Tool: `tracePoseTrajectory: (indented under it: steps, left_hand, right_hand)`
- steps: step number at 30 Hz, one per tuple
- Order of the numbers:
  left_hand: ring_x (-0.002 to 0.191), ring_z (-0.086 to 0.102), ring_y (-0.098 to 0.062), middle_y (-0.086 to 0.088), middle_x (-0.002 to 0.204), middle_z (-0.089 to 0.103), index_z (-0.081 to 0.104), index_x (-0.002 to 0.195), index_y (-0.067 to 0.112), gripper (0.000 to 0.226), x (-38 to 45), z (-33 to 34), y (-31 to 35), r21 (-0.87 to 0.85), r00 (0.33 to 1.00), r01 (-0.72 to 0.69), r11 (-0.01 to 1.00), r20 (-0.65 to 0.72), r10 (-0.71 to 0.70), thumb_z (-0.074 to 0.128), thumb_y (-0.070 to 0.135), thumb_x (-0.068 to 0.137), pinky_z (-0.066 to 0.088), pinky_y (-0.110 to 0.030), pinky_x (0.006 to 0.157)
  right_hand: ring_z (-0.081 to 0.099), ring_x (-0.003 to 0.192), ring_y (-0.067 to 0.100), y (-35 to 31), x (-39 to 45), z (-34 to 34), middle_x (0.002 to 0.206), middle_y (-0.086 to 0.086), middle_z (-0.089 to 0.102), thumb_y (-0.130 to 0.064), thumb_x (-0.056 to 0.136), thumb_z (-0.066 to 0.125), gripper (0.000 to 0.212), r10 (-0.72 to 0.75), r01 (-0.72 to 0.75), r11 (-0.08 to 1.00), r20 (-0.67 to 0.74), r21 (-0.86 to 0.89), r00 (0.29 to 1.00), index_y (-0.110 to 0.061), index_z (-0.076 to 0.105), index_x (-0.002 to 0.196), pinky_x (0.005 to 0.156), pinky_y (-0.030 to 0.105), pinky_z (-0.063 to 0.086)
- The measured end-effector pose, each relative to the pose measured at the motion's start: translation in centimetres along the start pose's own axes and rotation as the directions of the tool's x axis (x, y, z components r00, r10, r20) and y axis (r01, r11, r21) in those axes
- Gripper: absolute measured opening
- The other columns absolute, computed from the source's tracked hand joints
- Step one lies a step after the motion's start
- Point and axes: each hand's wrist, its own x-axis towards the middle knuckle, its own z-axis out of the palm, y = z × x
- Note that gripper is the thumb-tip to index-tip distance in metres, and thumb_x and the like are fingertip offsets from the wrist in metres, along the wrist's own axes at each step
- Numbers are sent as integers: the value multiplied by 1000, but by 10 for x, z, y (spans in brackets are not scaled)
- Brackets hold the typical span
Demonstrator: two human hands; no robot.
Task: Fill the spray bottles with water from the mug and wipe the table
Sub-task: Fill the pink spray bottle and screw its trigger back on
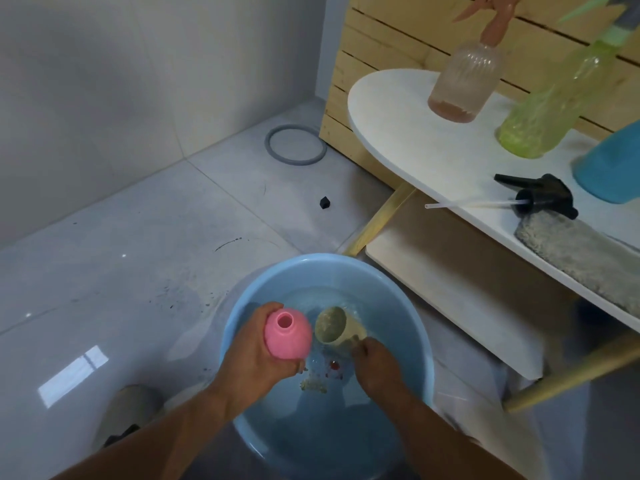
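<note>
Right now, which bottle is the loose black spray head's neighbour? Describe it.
On the white table, the black spray head lies beside the grey cloth. Just behind it stands the blue bottle: opaque, unlike the clear pink and green ones.

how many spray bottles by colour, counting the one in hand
pink: 2, pink bottle in the left hand, clear pink bottle on the table
green: 1, green bottle
blue: 1, blue bottle
total: 4

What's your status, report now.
Left hand grips pink bottle, uncapped. Right hand holds mug in basin water. Nothing blocking.
</note>
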Motion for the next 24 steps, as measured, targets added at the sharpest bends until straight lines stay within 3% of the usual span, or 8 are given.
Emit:
tracePoseTrajectory:
  steps: [2,4,8,11,16,20,24]
  left_hand:
    - [108,58,4,32,114,53,48,125,43,90,-1,-3,5,-24,1000,-13,1000,-12,12,101,19,58,53,-14,81]
    - [106,60,1,31,113,53,49,125,41,89,0,-6,10,-50,1000,-21,999,-17,20,100,15,57,53,-15,80]
    - [109,61,-4,24,119,54,49,124,41,89,2,-19,28,-71,995,-96,993,-14,96,99,16,55,52,-15,80]
    - [110,59,-4,16,127,49,47,124,41,89,6,-32,52,-69,989,-147,987,-23,146,97,20,53,52,-16,79]
    - [109,62,-11,17,123,57,44,125,44,91,15,-69,106,-12,975,-222,975,19,222,97,27,53,60,-30,78]
    - [112,62,-10,16,123,57,42,130,41,93,16,-103,159,68,963,-251,966,121,242,96,33,54,58,-24,77]
    - [111,61,-8,17,122,56,40,132,40,91,7,-125,200,141,947,-278,950,204,246,98,24,64,57,-23,76]
  right_hand:
    - [59,77,22,-2,-4,-9,84,9,65,-31,101,54,32,92,-89,967,-2,237,996,-8,63,81,72,33,44]
    - [53,66,19,-3,-10,-19,72,5,59,-35,93,64,36,130,-123,925,6,360,992,-3,64,77,65,32,43]
    - [42,55,16,-19,-29,-46,60,-1,48,-45,74,78,35,94,-72,890,-27,451,995,-18,58,65,57,30,37]
    - [36,55,15,-44,-49,-79,62,0,44,-40,73,79,32,28,1,841,-46,541,999,-20,54,68,54,29,32]
    - [34,58,17,-86,-83,-139,62,2,44,-34,77,76,30,-58,116,816,-119,566,991,-19,54,64,55,31,29]
    - [42,59,16,-116,-123,-188,63,3,47,-38,78,77,28,-129,205,795,-170,571,977,-18,58,73,57,29,36]
    - [35,60,16,-140,-163,-236,69,3,42,-35,87,72,27,-212,329,800,-276,503,938,-18,53,79,50,26,28]
